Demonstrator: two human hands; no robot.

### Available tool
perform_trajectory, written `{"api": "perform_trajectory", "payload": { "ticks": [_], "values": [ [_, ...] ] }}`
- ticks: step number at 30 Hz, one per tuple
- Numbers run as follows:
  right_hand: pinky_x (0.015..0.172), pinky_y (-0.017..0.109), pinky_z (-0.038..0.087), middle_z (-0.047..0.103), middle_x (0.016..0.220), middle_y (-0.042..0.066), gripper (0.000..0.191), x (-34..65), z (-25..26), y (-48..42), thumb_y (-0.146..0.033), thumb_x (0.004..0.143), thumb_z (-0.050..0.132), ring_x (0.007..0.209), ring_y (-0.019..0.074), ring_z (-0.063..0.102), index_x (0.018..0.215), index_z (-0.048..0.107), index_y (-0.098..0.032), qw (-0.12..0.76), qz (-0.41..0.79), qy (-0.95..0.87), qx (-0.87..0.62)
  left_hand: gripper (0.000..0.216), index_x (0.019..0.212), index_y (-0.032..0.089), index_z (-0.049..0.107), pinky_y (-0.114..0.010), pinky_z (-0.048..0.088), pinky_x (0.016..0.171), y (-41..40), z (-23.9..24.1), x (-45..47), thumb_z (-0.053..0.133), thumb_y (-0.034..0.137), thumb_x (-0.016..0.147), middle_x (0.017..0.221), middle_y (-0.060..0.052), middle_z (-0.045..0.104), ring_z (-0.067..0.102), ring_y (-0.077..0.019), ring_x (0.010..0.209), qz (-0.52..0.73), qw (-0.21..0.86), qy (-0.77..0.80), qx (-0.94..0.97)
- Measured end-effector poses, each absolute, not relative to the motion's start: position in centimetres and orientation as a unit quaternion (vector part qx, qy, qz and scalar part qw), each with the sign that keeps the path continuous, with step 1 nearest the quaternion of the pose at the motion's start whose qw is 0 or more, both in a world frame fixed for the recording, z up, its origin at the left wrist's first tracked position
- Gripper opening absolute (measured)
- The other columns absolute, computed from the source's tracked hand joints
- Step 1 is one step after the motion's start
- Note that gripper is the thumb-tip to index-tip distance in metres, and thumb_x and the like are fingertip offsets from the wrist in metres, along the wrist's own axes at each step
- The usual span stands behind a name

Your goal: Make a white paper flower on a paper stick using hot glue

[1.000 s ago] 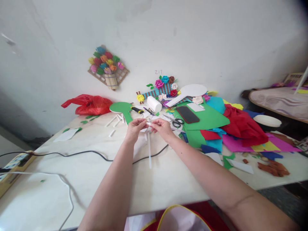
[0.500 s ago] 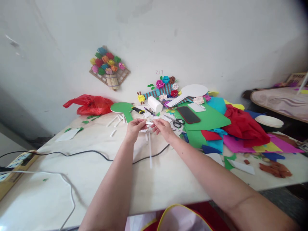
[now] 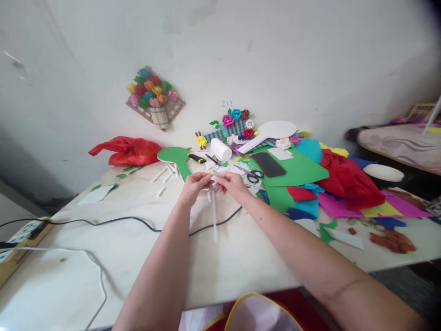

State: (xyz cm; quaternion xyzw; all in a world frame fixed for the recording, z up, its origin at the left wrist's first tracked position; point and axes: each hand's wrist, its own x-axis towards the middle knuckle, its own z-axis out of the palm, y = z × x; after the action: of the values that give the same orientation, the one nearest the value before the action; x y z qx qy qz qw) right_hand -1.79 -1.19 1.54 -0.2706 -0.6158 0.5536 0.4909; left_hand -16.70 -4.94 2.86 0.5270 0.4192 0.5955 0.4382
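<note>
My left hand (image 3: 193,186) and my right hand (image 3: 232,184) meet above the white table (image 3: 144,257), fingers pinched together on a small white paper piece (image 3: 212,180) held between them. A thin white paper stick (image 3: 214,216) runs from under the hands toward me. Just behind the hands lie white paper scraps, short white sticks (image 3: 164,176) and black scissors (image 3: 254,176).
Black cable (image 3: 113,220) crosses the table in front of me. Coloured paper sheets (image 3: 310,179) with a dark phone (image 3: 269,164) pile at right. A red plastic bag (image 3: 128,150), a green paddle shape (image 3: 176,157), a white roll (image 3: 221,149) and paper flower crafts (image 3: 236,124) line the wall.
Both hands have drawn slightly closer together over the small white piece; otherwise only the camera shifted a little.
</note>
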Motion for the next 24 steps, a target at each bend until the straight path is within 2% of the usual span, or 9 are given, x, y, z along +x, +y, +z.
{"api": "perform_trajectory", "payload": {
  "ticks": [2,8,14,19,24],
  "values": [
    [0.037,0.018,0.039,0.059,0.056,0.000,0.031,-1.68,1.67,-1.30,-0.043,0.066,0.064,0.040,0.0058,0.046,0.068,0.060,-0.012,0.487,0.558,-0.617,-0.265,0.030,0.073,0.013,0.064,-0.025,0.046,0.059,-4.87,2.76,-16.75,0.072,0.039,0.060,0.065,-0.004,0.065,0.058,-0.0114,0.054,0.601,0.439,0.413,0.524],
    [0.038,0.020,0.040,0.063,0.064,0.004,0.042,-1.45,1.97,-1.40,-0.051,0.072,0.056,0.044,0.0090,0.053,0.087,0.061,-0.013,0.485,0.601,-0.573,-0.273,0.029,0.072,0.012,0.064,-0.024,0.045,0.057,-4.78,2.65,-16.90,0.072,0.038,0.061,0.061,-0.003,0.063,0.055,-0.0101,0.051,0.609,0.440,0.418,0.511],
    [0.040,0.019,0.042,0.061,0.062,-0.001,0.029,-1.69,1.70,-1.33,-0.039,0.067,0.064,0.043,0.0060,0.049,0.082,0.063,-0.014,0.493,0.559,-0.608,-0.273,0.028,0.073,0.012,0.064,-0.023,0.044,0.056,-4.65,2.51,-16.94,0.072,0.037,0.061,0.060,-0.003,0.063,0.055,-0.0096,0.051,0.599,0.434,0.417,0.528],
    [0.041,0.020,0.042,0.062,0.062,0.000,0.028,-1.69,1.82,-1.43,-0.039,0.067,0.062,0.043,0.0067,0.050,0.078,0.062,-0.014,0.498,0.562,-0.599,-0.278,0.028,0.071,0.013,0.064,-0.023,0.044,0.056,-4.70,2.63,-16.86,0.072,0.038,0.061,0.059,-0.003,0.062,0.055,-0.0101,0.050,0.596,0.435,0.424,0.525],
    [0.042,0.020,0.043,0.060,0.056,-0.001,0.026,-1.75,1.79,-1.47,-0.034,0.060,0.068,0.043,0.0070,0.050,0.075,0.062,-0.013,0.500,0.559,-0.601,-0.277,0.028,0.071,0.012,0.064,-0.023,0.045,0.057,-4.72,2.59,-16.82,0.072,0.038,0.061,0.061,-0.003,0.063,0.055,-0.0093,0.050,0.601,0.436,0.420,0.522]
  ]
}}
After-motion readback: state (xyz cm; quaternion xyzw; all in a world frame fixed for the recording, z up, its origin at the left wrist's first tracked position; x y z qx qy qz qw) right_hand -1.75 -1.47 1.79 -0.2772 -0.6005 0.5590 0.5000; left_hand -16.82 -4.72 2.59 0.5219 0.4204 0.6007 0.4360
